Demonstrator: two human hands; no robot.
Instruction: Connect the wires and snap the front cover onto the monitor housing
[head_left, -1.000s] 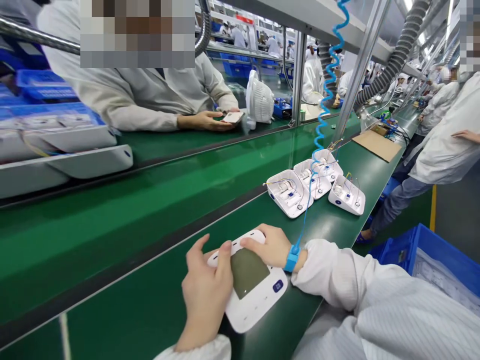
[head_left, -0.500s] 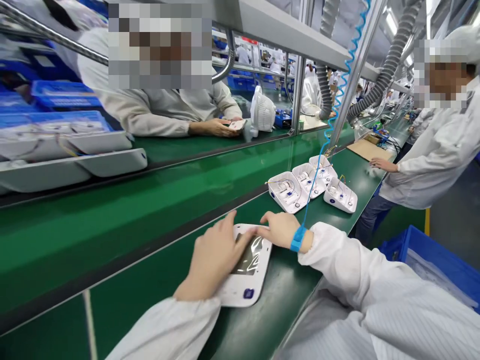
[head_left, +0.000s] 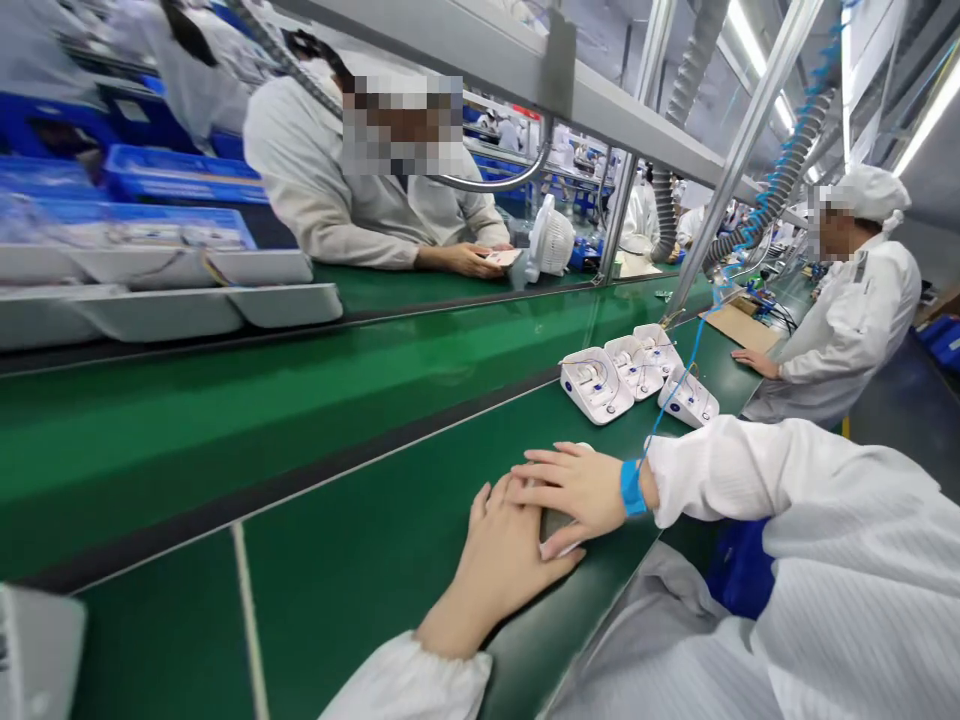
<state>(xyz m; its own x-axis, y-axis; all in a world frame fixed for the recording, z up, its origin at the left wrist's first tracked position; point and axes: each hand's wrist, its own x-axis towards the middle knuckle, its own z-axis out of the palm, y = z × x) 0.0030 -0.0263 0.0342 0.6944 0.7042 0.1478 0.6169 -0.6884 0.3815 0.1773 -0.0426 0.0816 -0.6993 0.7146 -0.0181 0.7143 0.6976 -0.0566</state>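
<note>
My left hand (head_left: 502,555) lies flat over a white panel with a dark display window (head_left: 555,524), its thumb stretched out along the near side. Reaching in from the right, my right hand (head_left: 577,490) wears a blue wrist strap (head_left: 632,488) and rests across the panel. Its spread fingers overlap the fingertips of the left. Between and under the two hands only small bits of the panel show. Just beyond, several open white housings (head_left: 598,385) with wires and small parts inside sit together on the green bench (head_left: 360,560).
A coiled blue cord (head_left: 694,355) runs from my wrist strap up to the metal frame. Across the green belt a co-worker (head_left: 375,190) holds a small item beside more white housings (head_left: 285,305). Another person (head_left: 847,300) stands at right. A grey-white object (head_left: 41,650) is at lower left.
Both hands have come together and now cover most of the panel, which showed plainly before. My right hand has moved from the panel's far edge onto its face. The view has shifted left.
</note>
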